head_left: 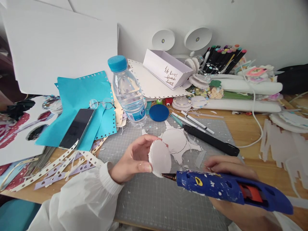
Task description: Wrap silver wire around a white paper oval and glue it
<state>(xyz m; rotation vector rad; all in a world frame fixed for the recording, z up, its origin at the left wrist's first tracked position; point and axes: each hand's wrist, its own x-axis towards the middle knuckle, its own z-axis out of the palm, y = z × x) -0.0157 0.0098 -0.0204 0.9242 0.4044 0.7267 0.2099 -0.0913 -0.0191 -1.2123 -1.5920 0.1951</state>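
Between the thumb and fingers of my left hand a white round disc stands tilted on edge above the grey cutting mat. My right hand is wrapped round a blue hot glue gun, whose dark nozzle points left and meets or nearly meets the disc's lower edge. The gun hides part of my right hand. Behind the disc, a cut white sheet with a round outline lies on the mat.
A water bottle stands behind my left hand, near a blue round lid. A black cutter and white pens lie behind my right hand. At the left are a phone, glasses and paper strips. A white cable curves at the right.
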